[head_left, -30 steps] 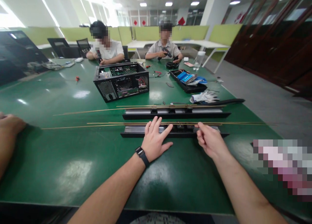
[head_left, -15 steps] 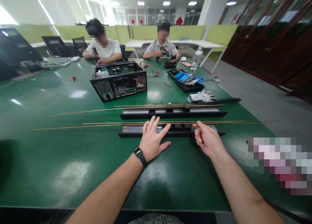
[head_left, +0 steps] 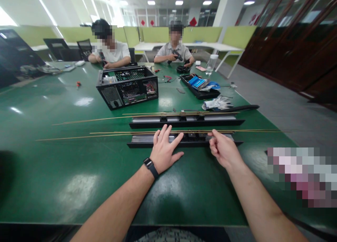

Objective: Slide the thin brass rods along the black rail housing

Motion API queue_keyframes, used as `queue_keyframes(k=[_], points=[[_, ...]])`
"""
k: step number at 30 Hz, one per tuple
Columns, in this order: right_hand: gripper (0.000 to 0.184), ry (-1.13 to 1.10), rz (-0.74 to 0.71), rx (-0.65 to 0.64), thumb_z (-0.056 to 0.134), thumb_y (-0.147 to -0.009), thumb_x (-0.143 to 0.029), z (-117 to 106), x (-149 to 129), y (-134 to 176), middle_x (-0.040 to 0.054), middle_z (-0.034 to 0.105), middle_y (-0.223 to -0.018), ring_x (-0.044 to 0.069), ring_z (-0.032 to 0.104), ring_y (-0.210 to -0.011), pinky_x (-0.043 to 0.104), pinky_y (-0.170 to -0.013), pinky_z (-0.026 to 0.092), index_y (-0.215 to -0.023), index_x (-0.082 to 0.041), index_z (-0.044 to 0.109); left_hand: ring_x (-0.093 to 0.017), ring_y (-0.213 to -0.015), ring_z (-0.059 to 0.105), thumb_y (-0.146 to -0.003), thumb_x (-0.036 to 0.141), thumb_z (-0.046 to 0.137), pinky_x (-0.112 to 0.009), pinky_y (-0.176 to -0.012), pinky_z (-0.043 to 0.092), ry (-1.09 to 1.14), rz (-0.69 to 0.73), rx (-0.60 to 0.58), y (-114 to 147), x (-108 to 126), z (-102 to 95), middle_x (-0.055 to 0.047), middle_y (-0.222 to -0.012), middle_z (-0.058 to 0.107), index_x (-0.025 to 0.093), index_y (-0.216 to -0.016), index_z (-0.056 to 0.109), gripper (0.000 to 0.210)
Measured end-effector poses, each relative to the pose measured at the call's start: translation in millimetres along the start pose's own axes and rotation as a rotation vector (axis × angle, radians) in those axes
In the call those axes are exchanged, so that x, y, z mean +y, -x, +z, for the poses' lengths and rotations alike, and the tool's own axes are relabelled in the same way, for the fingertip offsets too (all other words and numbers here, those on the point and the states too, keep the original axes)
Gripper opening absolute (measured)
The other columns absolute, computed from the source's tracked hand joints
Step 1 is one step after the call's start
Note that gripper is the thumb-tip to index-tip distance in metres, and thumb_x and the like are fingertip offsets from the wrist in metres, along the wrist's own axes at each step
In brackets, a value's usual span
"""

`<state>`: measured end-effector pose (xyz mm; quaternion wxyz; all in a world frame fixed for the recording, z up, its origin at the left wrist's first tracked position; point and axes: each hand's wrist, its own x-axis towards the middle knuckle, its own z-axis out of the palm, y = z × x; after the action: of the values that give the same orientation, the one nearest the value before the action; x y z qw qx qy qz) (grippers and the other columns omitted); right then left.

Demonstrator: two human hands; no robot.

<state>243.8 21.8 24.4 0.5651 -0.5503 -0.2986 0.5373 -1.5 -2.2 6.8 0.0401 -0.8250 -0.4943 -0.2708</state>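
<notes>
My left hand (head_left: 165,147) lies with fingers spread across the nearer long black rail (head_left: 139,144), fingertips at the thin gold-coloured rods (head_left: 110,132) along its far side. A dark watch is on that wrist. Toward the right end of the same rail, my right hand (head_left: 225,150) is closed, thumb and forefinger pinched at a thin gold-coloured rod (head_left: 258,130); the exact contact is partly hidden by the fingers. Parallel behind lies a second black rail (head_left: 155,124) with a pale inner strip and similar rods (head_left: 105,119) along its back edge.
An open computer case (head_left: 127,89) stands beyond the rails. To its right are a black tray (head_left: 201,93) with blue items, white gloves (head_left: 217,103) and a clear bottle (head_left: 212,64). Two people sit across the green table (head_left: 52,164). A pixelated patch covers something at right.
</notes>
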Motion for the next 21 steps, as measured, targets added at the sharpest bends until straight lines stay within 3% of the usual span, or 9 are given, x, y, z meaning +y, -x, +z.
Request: queue_keyframes(k=[21], points=[[0.030,0.021,-0.003,-0.043,0.074,-0.082,-0.044,-3.3,1.6,-2.2,-0.0035,0.054,-0.052,0.006,0.036,-0.031,0.014,-0.025,0.019,-0.088,-0.016,0.064,-0.038,-0.151,0.017,-0.079,0.049,0.074,-0.057,-0.119,0.018,-0.002,0.006,-0.010,-0.2,-0.4,-0.4,-0.014,-0.161,0.027,0.035,-0.146,0.046,0.074]])
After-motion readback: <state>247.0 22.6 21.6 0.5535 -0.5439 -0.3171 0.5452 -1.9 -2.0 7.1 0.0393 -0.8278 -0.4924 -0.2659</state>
